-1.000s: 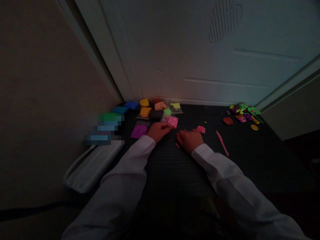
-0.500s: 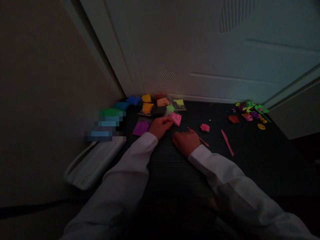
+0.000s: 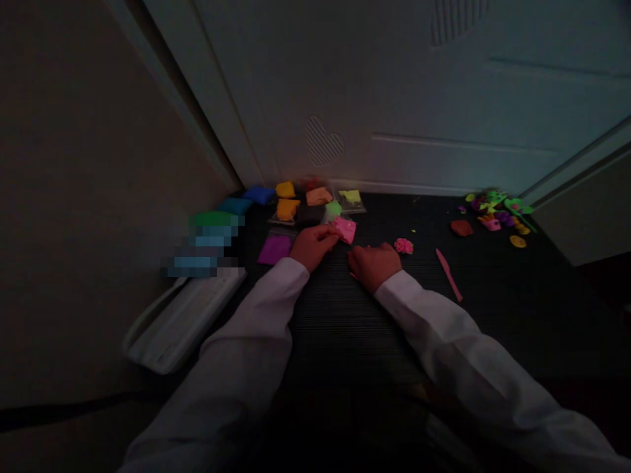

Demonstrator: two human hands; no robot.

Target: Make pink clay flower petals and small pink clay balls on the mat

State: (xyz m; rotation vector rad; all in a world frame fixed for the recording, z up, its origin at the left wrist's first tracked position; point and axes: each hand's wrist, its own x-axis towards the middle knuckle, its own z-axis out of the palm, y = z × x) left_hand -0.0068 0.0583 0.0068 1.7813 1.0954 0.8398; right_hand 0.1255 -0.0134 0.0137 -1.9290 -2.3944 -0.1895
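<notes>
My left hand (image 3: 314,247) is closed in a pinch, its fingertips at the left edge of a pink lump of modelling clay (image 3: 344,230). A purple clay packet (image 3: 275,250) lies just left of that hand. To the right, my right hand (image 3: 375,265) is curled with its knuckles up, close to the tabletop. A small bit of pink shows under its fingers, too little to name, and another pink tip shows above its knuckles. Right beside this hand lies a ruffled pink clay flower (image 3: 403,246). Farther right is a pink plastic knife (image 3: 449,274).
Orange clay (image 3: 287,209), yellow clay (image 3: 350,196) and several other packets line the back left. A white power strip (image 3: 185,322) lies at the left. Small colourful clay pieces (image 3: 493,213) and a red lump (image 3: 461,228) sit at the back right, before a white panel (image 3: 394,98).
My right hand has moved slightly up and right, and the thin pink stick that showed beside it is now mostly hidden. My left hand keeps its pinch at the pink clay. The view has shifted slightly.
</notes>
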